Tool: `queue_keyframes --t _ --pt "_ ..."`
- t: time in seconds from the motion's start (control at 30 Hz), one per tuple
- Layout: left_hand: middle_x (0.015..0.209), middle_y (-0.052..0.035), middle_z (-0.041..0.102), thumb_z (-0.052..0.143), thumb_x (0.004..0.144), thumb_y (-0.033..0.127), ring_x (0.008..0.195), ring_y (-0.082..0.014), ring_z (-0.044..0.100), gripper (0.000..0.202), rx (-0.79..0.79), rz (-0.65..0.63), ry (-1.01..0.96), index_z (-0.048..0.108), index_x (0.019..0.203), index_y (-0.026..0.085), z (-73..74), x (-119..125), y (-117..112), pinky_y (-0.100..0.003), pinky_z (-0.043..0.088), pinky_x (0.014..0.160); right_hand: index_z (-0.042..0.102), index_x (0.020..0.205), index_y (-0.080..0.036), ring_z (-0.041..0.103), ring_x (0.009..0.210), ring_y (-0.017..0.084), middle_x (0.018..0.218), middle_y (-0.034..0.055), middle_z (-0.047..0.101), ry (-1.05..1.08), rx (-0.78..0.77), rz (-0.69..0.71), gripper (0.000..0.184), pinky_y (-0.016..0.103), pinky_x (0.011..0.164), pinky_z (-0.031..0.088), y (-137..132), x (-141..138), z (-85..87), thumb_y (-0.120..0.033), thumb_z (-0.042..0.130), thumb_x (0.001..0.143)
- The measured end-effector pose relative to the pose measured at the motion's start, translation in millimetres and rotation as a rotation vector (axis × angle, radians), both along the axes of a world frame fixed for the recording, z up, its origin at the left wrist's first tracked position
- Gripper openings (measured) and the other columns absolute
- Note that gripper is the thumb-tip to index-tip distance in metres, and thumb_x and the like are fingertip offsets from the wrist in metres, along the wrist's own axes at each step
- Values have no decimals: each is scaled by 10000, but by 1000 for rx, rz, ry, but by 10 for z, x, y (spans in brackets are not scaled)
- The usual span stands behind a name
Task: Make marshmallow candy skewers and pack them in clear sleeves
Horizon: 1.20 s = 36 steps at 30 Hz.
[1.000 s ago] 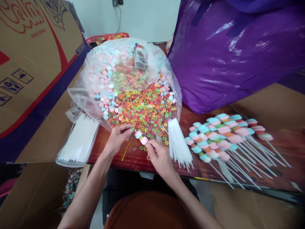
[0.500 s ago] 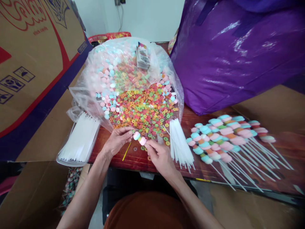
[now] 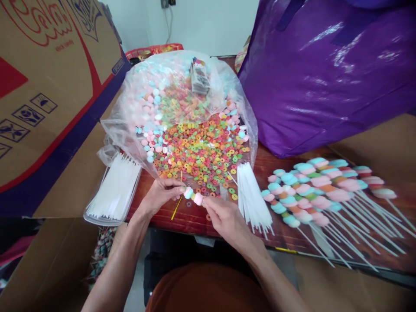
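1. Skewer (image 3: 193,196), its marshmallows split by a yellow-green ring, spans the gap between your hands above the table (image 3: 191,223).
2. Your left hand (image 3: 162,195) pinches one end, thumb and forefinger drawn together.
3. Your right hand (image 3: 225,214) grips the other, fingertips closed beside a pink marshmallow.
4. A yellow strip (image 3: 176,208) lies near your left fingers.
5. Beyond your hands, candy rings (image 3: 201,147) spread in a heap, loose marshmallows (image 3: 150,138) around them, clear plastic (image 3: 118,115) partly over both.
6. White sticks (image 3: 113,188) fill a tray at left; a bundle (image 3: 253,199) fans out at right.
7. Farther right, loaded skewers (image 3: 312,190) lie before a purple bag (image 3: 325,95).
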<state>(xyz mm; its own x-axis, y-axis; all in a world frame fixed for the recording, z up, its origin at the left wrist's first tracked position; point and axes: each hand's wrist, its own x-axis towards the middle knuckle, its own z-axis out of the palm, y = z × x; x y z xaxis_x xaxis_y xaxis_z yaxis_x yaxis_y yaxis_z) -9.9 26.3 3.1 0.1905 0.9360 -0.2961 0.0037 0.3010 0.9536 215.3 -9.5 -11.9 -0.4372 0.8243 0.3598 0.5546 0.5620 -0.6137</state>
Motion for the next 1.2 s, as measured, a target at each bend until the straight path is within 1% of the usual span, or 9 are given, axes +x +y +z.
queue_keyframes --t 0.2,0.47,0.57,0.63,0.7,0.8,0.93,1.1,1.2 --pt "610 -14 656 885 619 413 517 -62 485 326 -69 -21 -68 801 794 150 -17 -25 -30 -206 389 519 503 695 -203 452 527 101 597 -32 512 90 -40 -2 308 226 562 347 -14 -77 31 -166 423 990" --pt "615 -15 644 891 596 446 473 -59 480 364 -131 55 -109 759 740 138 29 117 -20 -202 374 467 532 681 -218 483 506 100 566 -40 528 276 -305 -173 326 217 552 368 -74 -342 -72 -280 459 992" --pt "576 -23 620 741 742 579 487 -95 526 447 11 59 7 740 758 132 86 131 102 -220 410 484 502 658 -218 501 527 105 578 -35 536 365 -304 -240 342 219 563 382 -23 -359 -68 -290 459 990" --pt "564 -24 604 595 855 599 499 -115 536 487 155 153 165 725 779 137 118 67 279 -236 430 504 506 671 -218 487 515 104 573 -40 524 400 -297 -266 330 219 545 373 6 -348 -70 -302 463 988" --pt "597 -26 605 539 916 498 553 -136 543 407 318 315 423 727 848 143 126 -47 516 -254 454 564 509 677 -217 468 493 100 564 -46 512 419 -304 -270 323 215 522 357 18 -332 -86 -310 469 984" --pt "865 -106 666 550 880 251 856 -246 620 235 441 470 895 723 984 131 74 -223 862 -355 485 806 509 676 -214 477 508 101 575 -46 515 413 -320 -266 333 216 535 359 5 -318 -137 -326 476 988" --pt "1007 -171 629 575 807 141 980 -315 594 179 453 417 966 713 920 127 -48 -348 1043 -439 446 914 522 686 -214 505 553 113 594 -36 535 376 -319 -260 349 229 584 373 -14 -320 -202 -351 467 1003" --pt "865 -69 650 573 817 182 833 -234 611 198 461 386 933 707 963 168 -111 -434 1023 -367 479 842 516 688 -214 517 558 114 605 -33 543 364 -323 -229 356 233 593 374 -1 -317 -200 -349 450 1011" --pt "891 -65 679 587 806 195 788 -216 619 221 466 300 902 727 974 169 -120 -449 1053 -340 489 794 525 699 -216 519 557 113 606 -35 538 361 -299 -220 336 233 590 374 4 -319 -175 -333 457 1007"
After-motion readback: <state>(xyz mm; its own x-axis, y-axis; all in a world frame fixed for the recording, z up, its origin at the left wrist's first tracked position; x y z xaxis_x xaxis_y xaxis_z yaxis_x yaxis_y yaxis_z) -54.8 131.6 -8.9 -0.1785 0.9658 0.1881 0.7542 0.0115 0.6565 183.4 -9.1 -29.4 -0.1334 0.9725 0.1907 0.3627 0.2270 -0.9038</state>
